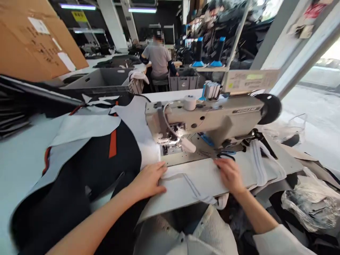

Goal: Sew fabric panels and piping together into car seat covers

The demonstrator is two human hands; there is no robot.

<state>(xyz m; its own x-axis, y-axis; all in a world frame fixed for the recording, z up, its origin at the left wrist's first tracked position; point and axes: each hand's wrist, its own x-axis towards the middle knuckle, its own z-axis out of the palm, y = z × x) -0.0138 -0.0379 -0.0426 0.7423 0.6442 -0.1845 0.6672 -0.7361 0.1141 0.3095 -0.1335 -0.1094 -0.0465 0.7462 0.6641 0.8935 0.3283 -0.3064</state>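
My left hand (150, 180) lies on the white tabletop at the near edge of the sewing machine (209, 120), fingers stretched out and thumb apart. Beside it, on the left, spreads a large black and light grey fabric piece (119, 145) with orange-red strips. My right hand (230, 174) has curled fingers at the black handles of scissors (225, 156) lying by the machine bed; the fingers partly hide the handles. A blue-handled tool (205, 139) rests under the machine arm. Between my hands, a pale striped strip (192, 186) trails over the table edge.
Blue-based thread cones (198, 53) stand behind the machine. White webbing (258, 163) hangs at its right, near a clear plastic bag (313, 202). Farther back are grey crates (184, 80), a large cardboard box (34, 42) and a seated person (158, 60) facing away.
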